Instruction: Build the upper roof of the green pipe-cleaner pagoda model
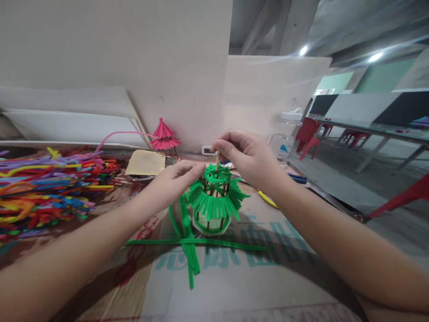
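A small pavilion model of green pipe cleaners, with dark thin posts and a fringed roof, stands upright on a pale base in front of me. My left hand is closed at the left of its upper ring, thumb and fingertips against the green edge; what lies between them is partly hidden. Between the thumb and fingers of my right hand is the top of a thin wooden stick, which rises from the middle of the model. Loose green pipe cleaners lie crossed just before the base.
A big heap of coloured pipe cleaners covers the left side. Behind stand a pink model pavilion, a container with a yellowish sheet on top, and a clear bottle. Yellow-handled and blue-handled tools lie right.
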The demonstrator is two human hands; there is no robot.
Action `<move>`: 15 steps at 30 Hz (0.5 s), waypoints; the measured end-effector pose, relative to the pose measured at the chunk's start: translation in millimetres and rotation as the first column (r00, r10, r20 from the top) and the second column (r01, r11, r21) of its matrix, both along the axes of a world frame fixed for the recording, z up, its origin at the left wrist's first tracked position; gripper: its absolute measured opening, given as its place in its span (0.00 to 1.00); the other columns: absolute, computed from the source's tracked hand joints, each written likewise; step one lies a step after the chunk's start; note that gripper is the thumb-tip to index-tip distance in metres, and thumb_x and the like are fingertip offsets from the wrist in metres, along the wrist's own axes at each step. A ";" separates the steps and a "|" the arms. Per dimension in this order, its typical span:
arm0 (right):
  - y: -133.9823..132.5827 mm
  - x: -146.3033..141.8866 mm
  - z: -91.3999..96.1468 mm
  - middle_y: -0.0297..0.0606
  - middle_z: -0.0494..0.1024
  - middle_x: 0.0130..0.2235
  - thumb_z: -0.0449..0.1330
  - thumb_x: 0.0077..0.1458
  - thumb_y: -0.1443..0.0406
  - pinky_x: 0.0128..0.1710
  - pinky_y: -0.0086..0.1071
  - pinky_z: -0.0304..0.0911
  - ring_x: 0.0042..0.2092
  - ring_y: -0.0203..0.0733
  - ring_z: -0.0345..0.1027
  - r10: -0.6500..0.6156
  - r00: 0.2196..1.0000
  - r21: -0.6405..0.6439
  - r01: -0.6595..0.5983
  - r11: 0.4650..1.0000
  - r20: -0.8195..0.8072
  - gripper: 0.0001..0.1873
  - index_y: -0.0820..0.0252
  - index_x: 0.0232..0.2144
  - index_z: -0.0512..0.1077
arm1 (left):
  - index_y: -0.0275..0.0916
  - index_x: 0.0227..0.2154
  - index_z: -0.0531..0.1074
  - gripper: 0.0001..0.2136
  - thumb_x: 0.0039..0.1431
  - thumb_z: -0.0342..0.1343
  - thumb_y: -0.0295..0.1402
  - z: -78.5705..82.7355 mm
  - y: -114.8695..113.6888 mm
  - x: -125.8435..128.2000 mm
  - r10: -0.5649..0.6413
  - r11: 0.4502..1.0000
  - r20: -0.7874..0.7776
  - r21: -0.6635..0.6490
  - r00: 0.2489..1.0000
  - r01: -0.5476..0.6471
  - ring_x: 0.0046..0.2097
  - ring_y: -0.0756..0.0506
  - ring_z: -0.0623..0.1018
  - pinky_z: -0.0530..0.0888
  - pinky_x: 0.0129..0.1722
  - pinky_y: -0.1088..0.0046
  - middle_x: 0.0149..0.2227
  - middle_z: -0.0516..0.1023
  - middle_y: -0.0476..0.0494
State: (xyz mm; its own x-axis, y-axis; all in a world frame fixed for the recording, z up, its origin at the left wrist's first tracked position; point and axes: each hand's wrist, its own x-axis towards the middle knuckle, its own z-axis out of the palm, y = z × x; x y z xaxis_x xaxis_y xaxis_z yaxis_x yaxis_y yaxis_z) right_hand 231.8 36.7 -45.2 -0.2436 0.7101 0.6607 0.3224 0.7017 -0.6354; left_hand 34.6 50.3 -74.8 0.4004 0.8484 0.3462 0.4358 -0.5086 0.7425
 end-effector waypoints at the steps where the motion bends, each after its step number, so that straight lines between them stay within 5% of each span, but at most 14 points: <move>1: -0.2 0.1 -0.1 0.31 0.73 0.27 0.57 0.64 0.63 0.30 0.29 0.58 0.30 0.34 0.65 0.002 1.000 0.004 -0.002 1.000 -0.003 0.10 0.61 0.32 0.74 | 0.41 0.35 0.81 0.20 0.62 0.52 0.52 1.7 -0.7 0.7 -0.036 0.999 -0.001 -0.018 0.999 0.036 0.52 0.35 0.78 0.70 0.56 0.62 0.43 0.84 0.44; 6: -1.6 1.1 0.8 0.31 0.72 0.26 0.58 0.64 0.63 0.29 0.29 0.58 0.29 0.33 0.64 -0.004 1.000 0.006 0.004 1.000 0.005 0.10 0.62 0.32 0.73 | 0.41 0.40 0.83 0.21 0.62 0.55 0.52 4.3 -1.1 3.8 -0.131 0.966 0.146 -0.204 0.981 0.159 0.57 0.34 0.77 0.70 0.58 0.60 0.49 0.84 0.44; 12: -7.4 1.0 3.8 0.31 0.73 0.26 0.58 0.64 0.64 0.30 0.29 0.58 0.29 0.33 0.64 -0.024 0.999 0.004 0.023 1.000 0.032 0.09 0.61 0.32 0.74 | 0.41 0.51 0.80 0.19 0.62 0.60 0.45 6.6 0.3 11.1 -0.268 0.781 0.415 -0.434 0.869 0.448 0.59 0.33 0.77 0.71 0.59 0.55 0.55 0.81 0.41; 15: -11.1 1.3 4.5 0.31 0.73 0.26 0.58 0.64 0.63 0.28 0.29 0.56 0.28 0.32 0.63 -0.047 0.998 0.028 0.046 0.999 0.051 0.10 0.62 0.33 0.75 | 0.42 0.52 0.80 0.18 0.62 0.59 0.42 9.2 -3.6 13.6 -0.293 0.748 0.457 -0.437 0.840 0.499 0.60 0.33 0.76 0.71 0.59 0.55 0.56 0.80 0.42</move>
State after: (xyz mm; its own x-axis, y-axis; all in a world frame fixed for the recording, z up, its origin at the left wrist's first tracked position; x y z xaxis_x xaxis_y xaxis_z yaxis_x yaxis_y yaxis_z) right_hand 233.0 25.6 -40.6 -0.2446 0.7039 0.6669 0.3867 0.7015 -0.5986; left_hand 48.3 46.7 -65.6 0.6856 0.7235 0.0800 -0.0464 -0.0663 0.9967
